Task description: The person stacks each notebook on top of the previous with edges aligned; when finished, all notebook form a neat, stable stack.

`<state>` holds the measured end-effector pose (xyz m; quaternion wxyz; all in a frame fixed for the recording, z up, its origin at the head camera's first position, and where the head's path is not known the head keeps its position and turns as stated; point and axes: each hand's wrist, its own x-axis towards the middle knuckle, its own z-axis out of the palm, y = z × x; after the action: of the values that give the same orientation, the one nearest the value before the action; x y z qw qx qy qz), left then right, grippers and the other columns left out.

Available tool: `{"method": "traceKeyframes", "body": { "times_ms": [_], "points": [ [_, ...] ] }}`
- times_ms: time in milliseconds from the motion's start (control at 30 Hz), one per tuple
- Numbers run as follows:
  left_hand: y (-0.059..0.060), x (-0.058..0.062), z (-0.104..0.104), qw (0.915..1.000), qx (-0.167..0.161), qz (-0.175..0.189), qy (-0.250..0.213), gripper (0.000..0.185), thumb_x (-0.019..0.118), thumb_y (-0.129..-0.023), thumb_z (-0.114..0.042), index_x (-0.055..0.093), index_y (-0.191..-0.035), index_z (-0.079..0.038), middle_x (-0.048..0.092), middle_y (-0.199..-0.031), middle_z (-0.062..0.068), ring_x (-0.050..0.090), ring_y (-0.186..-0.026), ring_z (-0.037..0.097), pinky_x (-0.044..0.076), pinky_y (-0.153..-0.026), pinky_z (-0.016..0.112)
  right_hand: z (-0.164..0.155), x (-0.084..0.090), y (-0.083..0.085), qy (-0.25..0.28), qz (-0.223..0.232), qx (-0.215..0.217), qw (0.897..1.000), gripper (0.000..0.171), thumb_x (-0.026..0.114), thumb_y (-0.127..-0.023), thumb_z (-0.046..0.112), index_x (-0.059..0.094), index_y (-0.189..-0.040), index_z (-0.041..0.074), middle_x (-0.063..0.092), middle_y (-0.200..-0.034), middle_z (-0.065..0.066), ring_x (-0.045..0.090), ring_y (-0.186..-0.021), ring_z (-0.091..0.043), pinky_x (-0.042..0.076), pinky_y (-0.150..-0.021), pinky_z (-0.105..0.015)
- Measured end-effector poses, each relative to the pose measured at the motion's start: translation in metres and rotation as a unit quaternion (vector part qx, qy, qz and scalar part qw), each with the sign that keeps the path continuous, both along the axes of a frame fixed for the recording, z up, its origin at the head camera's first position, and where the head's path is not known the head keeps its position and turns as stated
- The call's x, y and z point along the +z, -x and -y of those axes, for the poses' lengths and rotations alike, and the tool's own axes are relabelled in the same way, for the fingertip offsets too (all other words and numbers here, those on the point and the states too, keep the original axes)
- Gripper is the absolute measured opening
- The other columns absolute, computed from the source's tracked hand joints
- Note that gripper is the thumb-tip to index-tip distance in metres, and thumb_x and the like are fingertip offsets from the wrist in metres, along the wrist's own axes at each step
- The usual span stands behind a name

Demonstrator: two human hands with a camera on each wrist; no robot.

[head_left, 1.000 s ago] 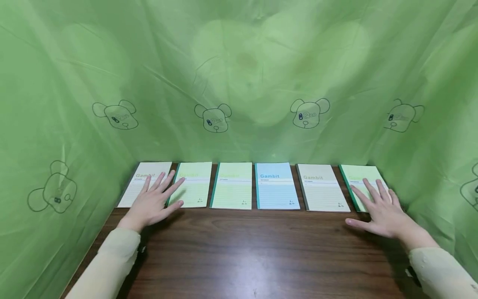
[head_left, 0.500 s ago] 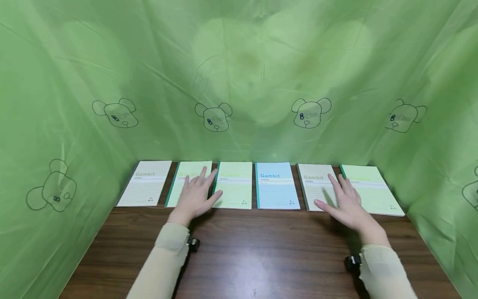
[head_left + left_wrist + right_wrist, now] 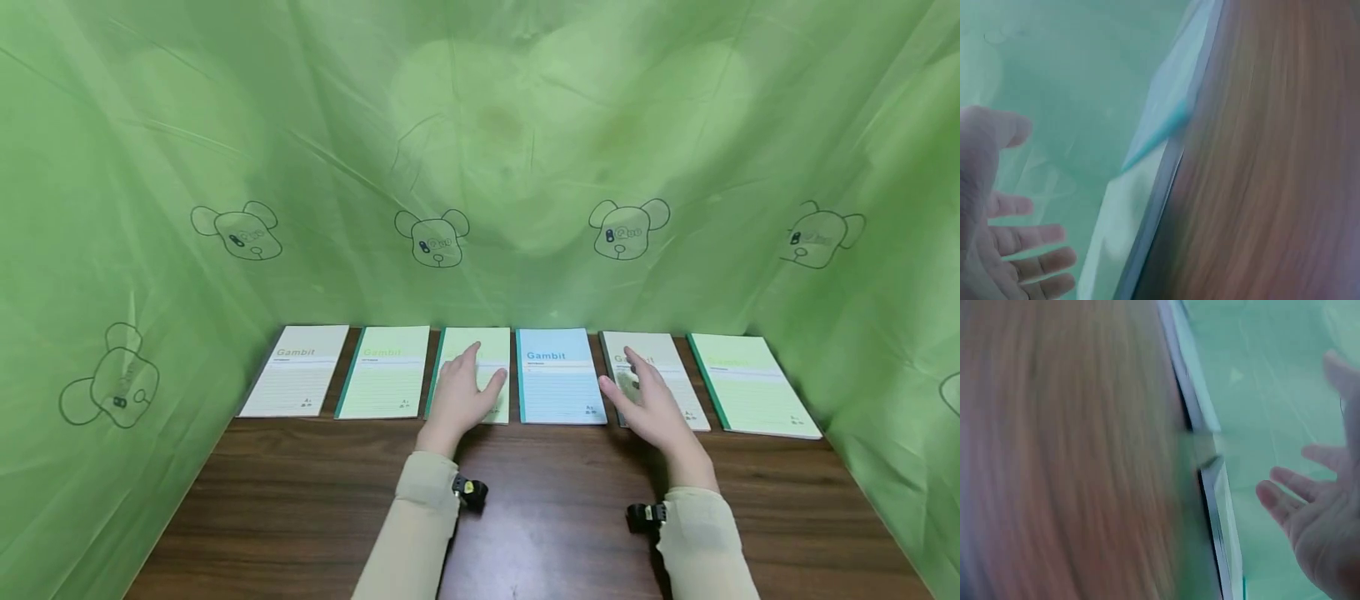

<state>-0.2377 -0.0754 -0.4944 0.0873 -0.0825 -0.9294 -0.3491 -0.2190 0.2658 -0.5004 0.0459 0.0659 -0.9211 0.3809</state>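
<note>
Six Gambit notebooks lay in a row along the back of the wooden table (image 3: 525,517). The left hand (image 3: 461,396), fingers spread, hovered over the third, green notebook (image 3: 491,346); the right hand (image 3: 652,404), likewise spread, over the fifth, beige notebook (image 3: 675,367). Judging by this, the hands were passing along the row

Head view: high, facing forward-down over the table (image 3: 525,517). Wrist views: close, low, blurred, facing the far notebook row (image 3: 558,375) all views share.
</note>
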Motion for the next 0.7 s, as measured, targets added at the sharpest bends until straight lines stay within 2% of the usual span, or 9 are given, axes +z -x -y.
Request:
{"method": "traceKeyframes", "body": {
  "times_ms": [133,233,367,500,600,700],
  "points": [
    [0.001,-0.007,-0.021,0.9985,0.012,0.023,-0.049,0.072,0.066,-0.106,-0.044,0.049,-0.16,0.0,0.065,-0.145,0.024,0.056,-0.139,0.048,0.048,-0.113,0.06,0.01,-0.004,0.003,0.046,-0.014,-0.014,0.999,0.08,0.064,-0.11,0.045,0.033,-0.168,0.0,0.052,-0.157,-0.033,0.055,-0.14,-0.05,0.048,-0.112,-0.065],
    [0.002,-0.011,-0.032,0.9967,0.031,0.03,-0.068,0.066,0.069,-0.105,-0.04,0.054,-0.156,-0.001,0.07,-0.136,0.021,0.062,-0.129,0.045,0.053,-0.106,0.058,0.014,-0.007,0.003,0.065,-0.015,-0.017,0.998,0.072,0.066,-0.11,0.039,0.04,-0.165,0.001,0.06,-0.149,-0.03,0.065,-0.127,-0.048,0.053,-0.106,-0.064],
    [0.002,-0.012,-0.041,0.9936,0.055,0.038,-0.092,0.057,0.072,-0.103,-0.034,0.059,-0.149,-0.002,0.072,-0.129,0.019,0.067,-0.121,0.042,0.056,-0.101,0.057,0.016,-0.01,0.001,0.079,-0.004,-0.023,0.997,0.068,0.066,-0.111,0.039,0.044,-0.164,0.003,0.063,-0.147,-0.026,0.069,-0.122,-0.046,0.054,-0.105,-0.062],
    [0.001,-0.014,-0.046,0.9921,0.049,0.055,-0.102,0.053,0.072,-0.103,-0.03,0.061,-0.147,-0.002,0.074,-0.127,0.018,0.07,-0.116,0.039,0.057,-0.098,0.055,0.019,-0.013,-0.002,0.085,0.016,-0.036,0.996,0.067,0.064,-0.111,0.04,0.045,-0.164,0.005,0.063,-0.15,-0.023,0.068,-0.124,-0.044,0.056,-0.1,-0.055],
    [0.001,-0.016,-0.05,0.9933,0.036,0.055,-0.095,0.049,0.071,-0.103,-0.029,0.063,-0.144,-0.003,0.076,-0.123,0.016,0.071,-0.113,0.037,0.058,-0.096,0.052,0.02,-0.015,-0.003,0.08,0.027,-0.038,0.996,0.064,0.064,-0.111,0.039,0.046,-0.164,0.006,0.064,-0.15,-0.023,0.07,-0.122,-0.044,0.057,-0.095,-0.051],
    [0.001,-0.017,-0.054,0.9964,0.032,0.042,-0.066,0.043,0.07,-0.103,-0.028,0.067,-0.138,-0.003,0.078,-0.116,0.012,0.069,-0.11,0.037,0.058,-0.093,0.049,0.021,-0.018,-0.002,0.066,0.037,-0.032,0.997,0.063,0.064,-0.111,0.038,0.048,-0.163,0.006,0.065,-0.149,-0.024,0.071,-0.118,-0.042,0.056,-0.094,-0.051]
  ]
}}
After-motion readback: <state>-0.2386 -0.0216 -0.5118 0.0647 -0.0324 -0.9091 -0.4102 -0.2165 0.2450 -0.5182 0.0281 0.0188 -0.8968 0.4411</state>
